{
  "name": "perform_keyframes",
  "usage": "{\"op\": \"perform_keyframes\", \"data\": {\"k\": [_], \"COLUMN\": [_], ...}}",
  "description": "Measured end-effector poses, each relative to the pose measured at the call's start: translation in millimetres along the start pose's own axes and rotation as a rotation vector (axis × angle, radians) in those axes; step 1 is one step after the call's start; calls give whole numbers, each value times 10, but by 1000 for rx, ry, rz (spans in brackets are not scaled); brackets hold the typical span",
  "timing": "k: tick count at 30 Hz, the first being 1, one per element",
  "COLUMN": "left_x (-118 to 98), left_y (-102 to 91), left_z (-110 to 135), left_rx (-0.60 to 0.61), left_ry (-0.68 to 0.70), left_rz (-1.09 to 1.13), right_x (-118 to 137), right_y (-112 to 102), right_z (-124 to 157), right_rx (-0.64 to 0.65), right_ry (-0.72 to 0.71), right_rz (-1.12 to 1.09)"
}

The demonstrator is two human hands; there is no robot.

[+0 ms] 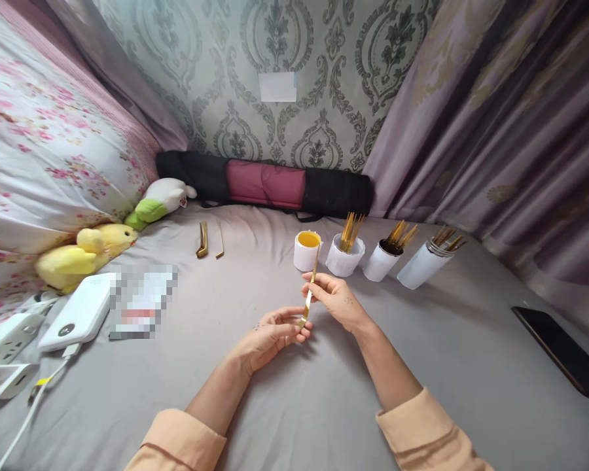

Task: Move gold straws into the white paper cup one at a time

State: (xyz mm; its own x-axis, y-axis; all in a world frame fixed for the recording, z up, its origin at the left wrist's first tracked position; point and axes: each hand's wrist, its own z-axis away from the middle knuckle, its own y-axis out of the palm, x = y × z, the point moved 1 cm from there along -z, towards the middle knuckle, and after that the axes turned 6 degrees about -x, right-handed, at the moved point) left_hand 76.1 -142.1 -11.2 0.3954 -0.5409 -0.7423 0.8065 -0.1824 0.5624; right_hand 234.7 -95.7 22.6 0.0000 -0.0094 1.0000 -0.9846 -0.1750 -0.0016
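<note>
Between my hands is a slim gold-coloured stick [309,299], thin at the top and wider at its lower end, held slanting upright. My left hand [275,337] is closed around the lower end with thumb and fingers. Higher up, my right hand [336,297] pinches the same stick near its middle. The stick's thin tip reaches in front of a white-wrapped cup with a yellow inside [307,257]. To its right stand a white-wrapped cup [344,261], a dark-lined cup [379,265] and a tilted white-wrapped jar [419,269], each with gold or brownish sticks in it.
On the grey sheet [216,405] lie a bundle of gold bent-ended pieces [202,241] and a single one [220,241]. Leftward are a blurred packet [142,304], a white power bank [81,311], a power strip [14,337] and plush toys [91,252]. A phone [562,350] lies right.
</note>
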Motion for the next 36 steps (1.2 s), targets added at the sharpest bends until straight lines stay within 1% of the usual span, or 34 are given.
{"op": "perform_keyframes", "data": {"k": [5,9,17,21,28,36], "left_x": [-10,-4,29,35,37,47], "left_y": [15,22,1,-1,22,10], "left_z": [5,2,-4,-3,-1,5], "left_rx": [-15,-33,-28,-34,-35,-24], "left_ry": [3,5,11,10,-19,-21], "left_rz": [9,15,9,-9,-22,-36], "right_x": [-11,-18,-6,30,123,130], "right_y": [-15,-33,-73,-97,-178,-257], "right_z": [-7,-5,0,-25,-131,-191], "right_rx": [0,-28,-66,-126,-283,-370], "right_ry": [4,10,11,-8,-49,-163], "right_rz": [-2,-7,-23,-17,-1,47]}}
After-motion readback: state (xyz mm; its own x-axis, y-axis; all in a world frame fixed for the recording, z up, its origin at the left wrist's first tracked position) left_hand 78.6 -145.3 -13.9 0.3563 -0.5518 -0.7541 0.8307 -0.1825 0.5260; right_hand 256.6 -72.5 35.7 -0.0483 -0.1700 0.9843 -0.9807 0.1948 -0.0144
